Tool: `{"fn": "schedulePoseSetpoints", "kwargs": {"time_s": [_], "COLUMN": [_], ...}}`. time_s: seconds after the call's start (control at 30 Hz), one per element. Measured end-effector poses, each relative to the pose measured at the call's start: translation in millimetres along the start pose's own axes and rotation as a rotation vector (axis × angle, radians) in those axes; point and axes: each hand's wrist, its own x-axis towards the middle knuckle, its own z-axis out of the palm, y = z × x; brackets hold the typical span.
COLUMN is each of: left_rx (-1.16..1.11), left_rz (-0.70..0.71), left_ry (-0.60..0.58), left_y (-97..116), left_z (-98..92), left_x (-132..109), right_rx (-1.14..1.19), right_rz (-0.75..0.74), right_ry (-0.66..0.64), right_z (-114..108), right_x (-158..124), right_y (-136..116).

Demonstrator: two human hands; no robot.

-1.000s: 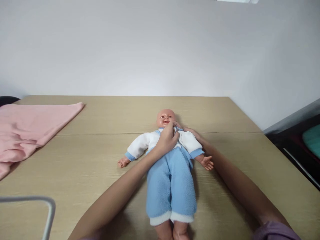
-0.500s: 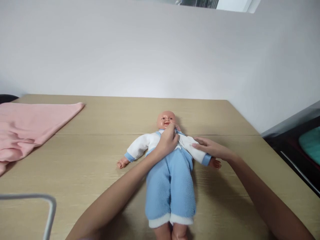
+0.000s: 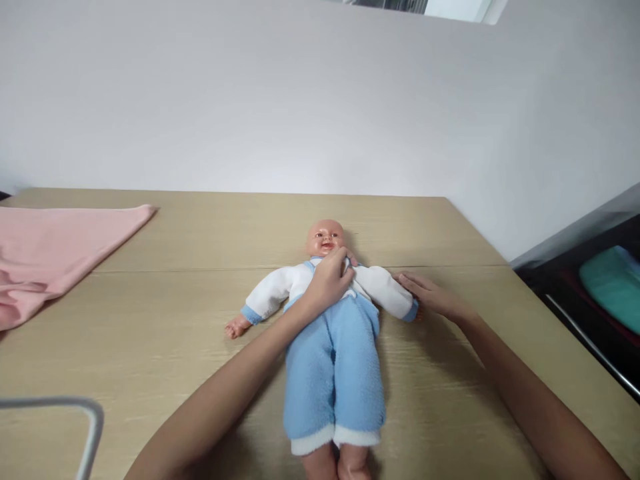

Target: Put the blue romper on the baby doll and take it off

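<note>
A baby doll [image 3: 334, 363] lies on its back on the table, in a white top with blue cuffs and fluffy blue trousers with white hems. My left hand [image 3: 330, 279] is closed at the chest just under the chin, its fingers curled on the front of the top near the collar. Beside the doll's arm on the right, my right hand [image 3: 433, 295] has its fingers closed against the outer edge of the white sleeve [image 3: 385, 290], close to the blue cuff. It mostly covers the doll's hand on that side. The other doll arm [image 3: 267, 293] stretches out to the left.
A pink cloth [image 3: 65, 243] is spread at the left of the wooden table [image 3: 165, 347]. A grey bent bar [image 3: 60, 402] crosses the lower left corner. Behind the table rises a pale wall [image 3: 240, 100]. Something dark with teal fabric [image 3: 613, 287] stands beyond the right edge.
My right hand has slid down the doll's sleeve toward the cuff, and the doll's arm is drawn slightly upward. My left hand stays at the chest. The whole view has shifted a little.
</note>
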Motion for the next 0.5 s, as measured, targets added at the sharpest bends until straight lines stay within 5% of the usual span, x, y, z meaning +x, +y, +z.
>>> {"fn": "schedulePoseSetpoints", "kwargs": {"time_s": [0.13, 0.27, 0.5], "left_rx": [-0.016, 0.021, 0.448], "left_rz": [0.009, 0.021, 0.092], "left_ry": [-0.014, -0.022, -0.040], "left_y": [1, 4, 34], "left_z": [-1.7, -2.0, -10.4], "left_x": [1, 0, -9], "right_rx": [0.136, 0.023, -0.198], "right_rz": [-0.035, -0.134, -0.330], "right_ry": [0.205, 0.406, 0.557], "right_z": [12, 21, 32], "right_x": [-15, -26, -31], "right_y": [21, 38, 28]}}
